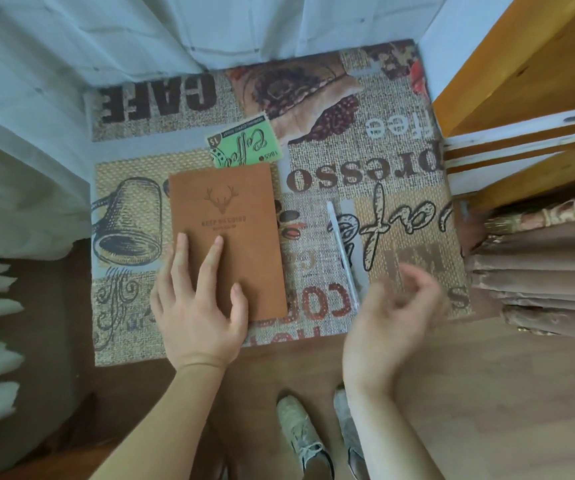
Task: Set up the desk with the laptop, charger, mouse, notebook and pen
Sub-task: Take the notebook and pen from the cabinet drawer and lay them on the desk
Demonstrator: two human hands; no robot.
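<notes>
A brown notebook [230,233] with a stamped deer head lies flat on the desk [365,161], which wears a coffee-print cloth. My left hand [199,306] rests flat on the notebook's near left corner, fingers spread. A white pen [343,254] lies to the right of the notebook, roughly parallel to its long edge. My right hand [393,317] hovers blurred just near the pen's closer end, fingers loosely curled, holding nothing. No laptop, charger or mouse is in view.
White curtains [106,36] hang behind and left of the desk. A wooden shelf unit [528,81] stands to the right, with folded brown fabric [538,271] beneath it. My shoes [307,441] stand on the wood floor.
</notes>
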